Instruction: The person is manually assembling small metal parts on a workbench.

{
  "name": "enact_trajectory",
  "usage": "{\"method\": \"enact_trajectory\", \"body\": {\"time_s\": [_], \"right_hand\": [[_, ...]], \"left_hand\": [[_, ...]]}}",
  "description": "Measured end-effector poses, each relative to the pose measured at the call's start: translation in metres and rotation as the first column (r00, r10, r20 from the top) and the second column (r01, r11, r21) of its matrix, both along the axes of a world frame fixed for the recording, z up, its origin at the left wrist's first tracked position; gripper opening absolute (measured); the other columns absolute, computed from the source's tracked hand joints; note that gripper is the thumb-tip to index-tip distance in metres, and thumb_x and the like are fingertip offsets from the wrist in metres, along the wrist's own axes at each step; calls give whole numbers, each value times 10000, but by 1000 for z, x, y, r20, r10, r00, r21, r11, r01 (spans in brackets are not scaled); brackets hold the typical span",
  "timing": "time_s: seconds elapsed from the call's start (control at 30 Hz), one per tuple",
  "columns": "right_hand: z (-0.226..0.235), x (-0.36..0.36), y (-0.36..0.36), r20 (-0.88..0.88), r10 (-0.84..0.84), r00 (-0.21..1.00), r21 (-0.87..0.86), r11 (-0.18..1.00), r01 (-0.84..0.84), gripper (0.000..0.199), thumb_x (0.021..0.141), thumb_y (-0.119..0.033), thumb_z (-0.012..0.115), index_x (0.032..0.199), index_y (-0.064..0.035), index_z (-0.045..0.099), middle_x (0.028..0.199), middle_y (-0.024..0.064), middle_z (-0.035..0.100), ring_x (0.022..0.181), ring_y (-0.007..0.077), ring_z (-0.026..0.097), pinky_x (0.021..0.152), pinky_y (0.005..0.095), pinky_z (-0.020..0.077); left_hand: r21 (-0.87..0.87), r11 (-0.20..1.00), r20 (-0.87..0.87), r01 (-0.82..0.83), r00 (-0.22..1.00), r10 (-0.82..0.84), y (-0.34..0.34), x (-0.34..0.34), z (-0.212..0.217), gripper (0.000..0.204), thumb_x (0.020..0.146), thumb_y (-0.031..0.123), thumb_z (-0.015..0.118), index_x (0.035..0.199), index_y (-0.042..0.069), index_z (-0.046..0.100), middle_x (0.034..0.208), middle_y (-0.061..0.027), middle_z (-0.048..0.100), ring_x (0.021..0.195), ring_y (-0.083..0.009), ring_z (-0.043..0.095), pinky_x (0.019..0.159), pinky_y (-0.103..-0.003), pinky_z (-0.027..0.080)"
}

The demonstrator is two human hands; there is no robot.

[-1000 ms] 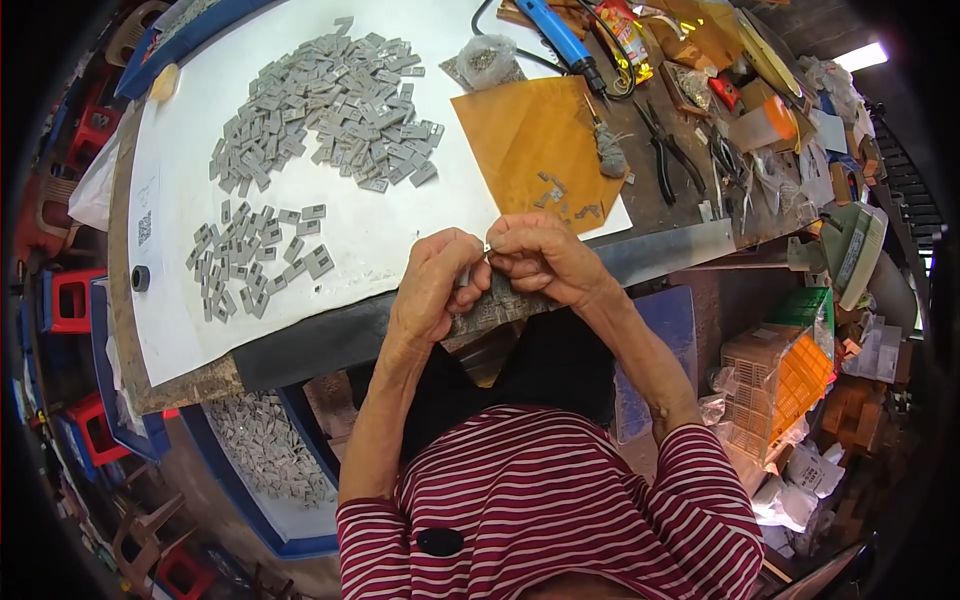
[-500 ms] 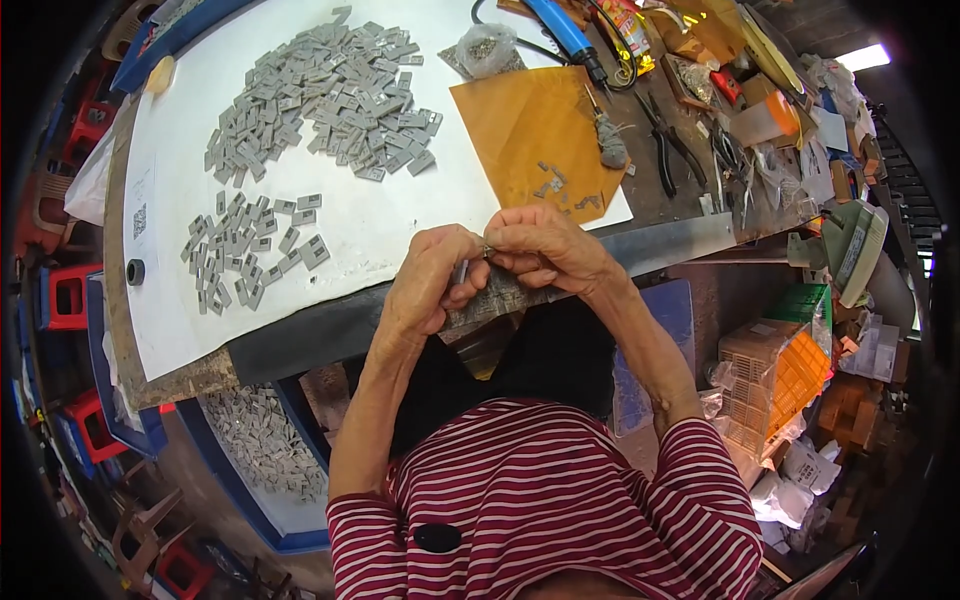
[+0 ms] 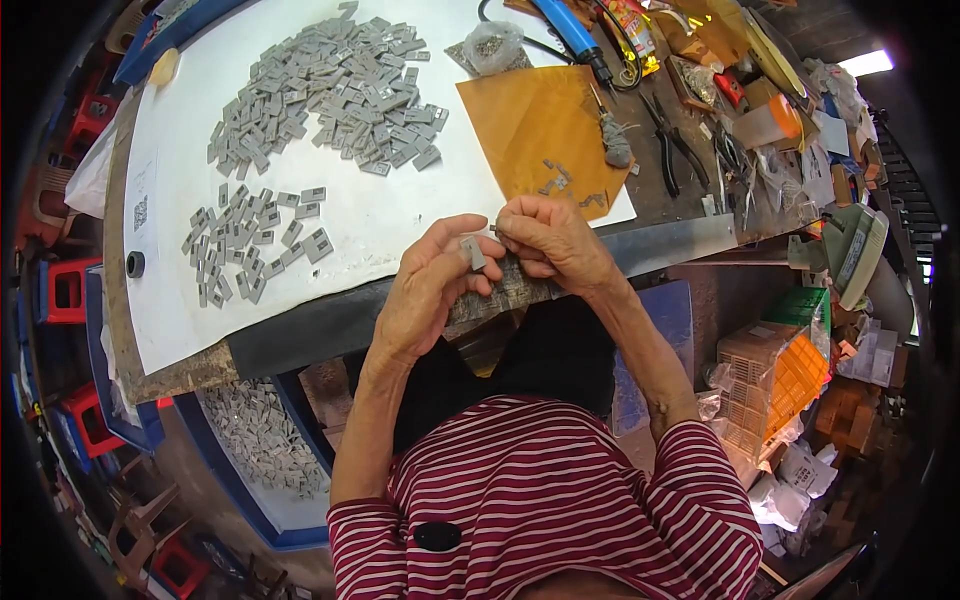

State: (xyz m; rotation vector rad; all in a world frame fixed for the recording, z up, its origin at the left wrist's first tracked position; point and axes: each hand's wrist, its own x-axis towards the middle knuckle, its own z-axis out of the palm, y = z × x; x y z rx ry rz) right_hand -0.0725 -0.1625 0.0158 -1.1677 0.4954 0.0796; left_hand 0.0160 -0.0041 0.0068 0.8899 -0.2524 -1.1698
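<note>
Between the thumb and fingers of my left hand (image 3: 422,290) is a small flat grey rectangular piece (image 3: 473,253), held up at the table's front edge. Just right of it, my right hand (image 3: 556,242) is closed in a pinch. A tiny dark bit shows at its fingertips, too small to name. Beyond my hands, a large heap of similar grey pieces (image 3: 330,95) covers the white sheet (image 3: 400,225). A smaller scattered group (image 3: 250,240) lies nearer on the left. Tiny grey parts (image 3: 556,178) rest on an amber-brown sheet (image 3: 520,120) beyond my right hand.
Black-handled pliers (image 3: 672,145) and a blue cylindrical tool (image 3: 570,35) lie at the right. A clear bag of small parts (image 3: 492,47) stands at the back. Below the table, a blue tray (image 3: 262,525) holds many grey pieces. Crates (image 3: 760,375) are stacked at the right.
My hands, pressed together before, have drawn slightly apart. My left fingers have opened out somewhat, bringing the grey piece into plain sight. The view has shifted slightly.
</note>
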Motion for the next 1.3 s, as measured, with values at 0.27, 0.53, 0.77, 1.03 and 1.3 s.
{"method": "enact_trajectory", "body": {"time_s": [0.27,0.53,0.77,1.03,1.3], "right_hand": [[5,-2,1,45,67,997,-121,991,-61,146,890,-160,543,843,-21,540,650,-28,459,480,3,342,381,146,261],[9,-6,2,36,87,996,-175,981,-80,129,872,-144,566,839,-20,553,623,-34,468,448,7,355,376,150,259],[9,-13,3,20,123,992,-240,964,-114,110,869,-137,575,847,-29,566,595,-53,467,435,1,365,374,156,266],[-3,-18,0,10,117,993,-373,922,-105,108,869,-132,570,821,-35,565,560,-53,469,432,4,406,377,159,297],[-5,-20,2,6,122,993,-376,920,-111,121,866,-134,581,805,-31,560,543,-51,462,423,9,404,364,165,294]], "left_hand": [[10,1000,126,-4,992,3,3,-3,-6,264,879,40,396,1136,-22,405,943,-119,586,730,-99,488,642,-208,406],[119,993,189,4,982,-27,4,-4,2,223,870,56,441,1058,-27,528,826,-56,578,629,-59,455,584,-186,385],[210,960,442,-185,894,76,-1,-17,5,196,837,28,523,1022,6,583,680,-2,551,588,-31,469,503,-167,348],[265,952,467,-156,884,15,1,-17,1,147,845,40,525,967,-6,593,644,-1,572,559,-26,467,491,-166,352],[233,962,440,-141,898,25,-1,-19,-6,153,857,60,517,967,-7,602,654,-9,573,568,-42,475,522,-173,383]]}}
